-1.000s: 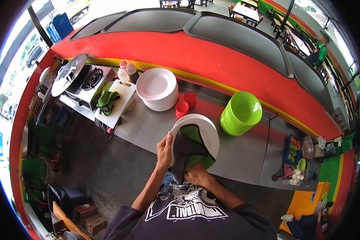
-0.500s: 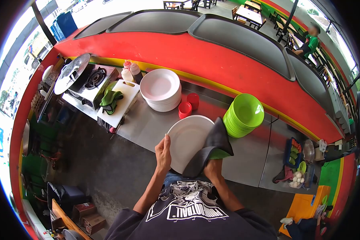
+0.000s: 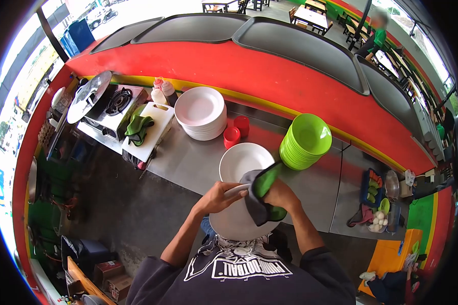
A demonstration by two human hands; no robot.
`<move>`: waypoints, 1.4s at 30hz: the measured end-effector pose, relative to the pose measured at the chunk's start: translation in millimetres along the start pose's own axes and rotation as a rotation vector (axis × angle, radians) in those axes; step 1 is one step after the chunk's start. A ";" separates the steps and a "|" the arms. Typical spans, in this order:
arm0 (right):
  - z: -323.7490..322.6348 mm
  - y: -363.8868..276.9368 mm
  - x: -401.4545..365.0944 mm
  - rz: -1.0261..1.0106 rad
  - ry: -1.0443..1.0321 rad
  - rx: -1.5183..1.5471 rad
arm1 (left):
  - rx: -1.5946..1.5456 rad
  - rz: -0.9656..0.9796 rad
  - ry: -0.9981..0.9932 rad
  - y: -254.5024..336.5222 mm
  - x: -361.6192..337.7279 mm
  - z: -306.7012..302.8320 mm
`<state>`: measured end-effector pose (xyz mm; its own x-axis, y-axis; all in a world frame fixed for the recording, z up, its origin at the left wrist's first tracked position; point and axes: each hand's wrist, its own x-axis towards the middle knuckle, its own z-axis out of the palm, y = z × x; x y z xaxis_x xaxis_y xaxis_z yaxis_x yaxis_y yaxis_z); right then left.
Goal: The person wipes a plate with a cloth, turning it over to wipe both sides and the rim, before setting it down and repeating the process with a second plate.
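Observation:
My left hand grips the rim of a white plate, which is tilted and held close to my shirt. A grey and green cloth is bunched in my right hand and pressed over the plate's right edge. Just beyond, on the steel counter, lies another white plate, partly covered by the cloth and the held plate. Behind it stand two red cups. A stack of white plates is to their left, and a stack of green bowls to their right.
At left, a white cutting board bears a green and black cloth, near a gas stove and sauce bottles. Black trays line the red ledge. Far right are a vegetable tray and eggs.
The held plate has come toward my body and tilted, baring the plate on the counter. My right hand has moved up with the cloth. A person in green beyond the ledge has shifted.

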<state>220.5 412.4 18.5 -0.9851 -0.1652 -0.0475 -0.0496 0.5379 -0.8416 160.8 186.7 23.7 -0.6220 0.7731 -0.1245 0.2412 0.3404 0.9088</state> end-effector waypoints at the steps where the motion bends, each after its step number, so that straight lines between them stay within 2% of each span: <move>1: 0.1 -1.9 1.4 -0.003 0.007 -0.015 | -0.062 -0.041 0.062 -2.6 0.6 2.1; 4: 0.0 -9.3 2.4 0.013 0.061 -0.041 | -0.076 -0.090 0.091 1.0 -1.2 -1.6; 6: 2.1 2.9 5.5 0.039 0.070 -0.011 | -0.189 -0.092 0.182 -3.3 -7.3 -2.8; 9: 12.7 20.5 -2.6 -0.081 0.329 0.166 | -0.352 -0.085 0.352 -17.3 -15.3 -7.2; 12: 47.1 70.8 -9.5 -0.076 0.603 0.135 | -0.441 -0.024 0.542 -36.0 -16.9 -4.2; 13: 48.2 46.6 -13.2 -0.092 0.672 0.193 | -0.467 -0.032 0.592 -41.1 -17.9 -1.5; 16: 78.5 48.4 -22.5 0.043 0.916 0.292 | -0.604 -0.049 0.737 -45.7 -18.5 10.8; 17: 87.3 51.8 -26.4 0.091 0.893 0.392 | -0.663 -0.043 0.787 -45.3 -17.8 17.5; 21: 120.5 54.5 -27.4 0.135 1.129 0.516 | -0.850 -0.028 1.000 -49.9 -13.8 50.1; 24: 120.0 62.7 -33.2 0.180 1.087 0.549 | -0.909 -0.032 1.084 -47.7 -15.6 72.8; 27: 107.4 88.4 -42.0 0.162 0.956 0.580 | -0.875 -0.051 0.948 -47.4 -25.1 81.0; 28: 100.0 87.7 -41.6 0.143 0.982 0.559 | -0.862 -0.046 0.899 -47.4 -25.3 80.2; 30: 88.4 84.0 -44.1 0.110 1.046 0.524 | -0.790 -0.015 0.656 -52.1 -31.1 64.4; 32: 72.9 77.4 -49.6 0.135 0.880 0.459 | -0.685 0.009 0.457 -42.9 -35.3 41.0; 34: 68.7 72.7 -50.0 0.094 0.730 0.452 | -0.588 -0.032 0.407 -36.0 -34.9 20.1; 35: 75.6 81.1 -47.6 0.003 0.713 0.371 | -0.506 -0.049 0.381 -34.8 -34.3 9.2; 38: 82.0 76.5 -44.7 0.086 0.562 0.245 | -0.361 -0.113 0.344 -37.1 -31.5 -8.4; 42: 73.2 32.8 -31.3 0.020 0.583 0.061 | -0.202 -0.145 0.261 -32.7 -36.5 -27.7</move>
<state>261.8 374.7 -47.0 -0.9146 0.3359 0.2251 -0.0371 0.4847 -0.8739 155.0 132.5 9.5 -0.8144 0.5529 -0.1759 0.0005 0.3039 0.9527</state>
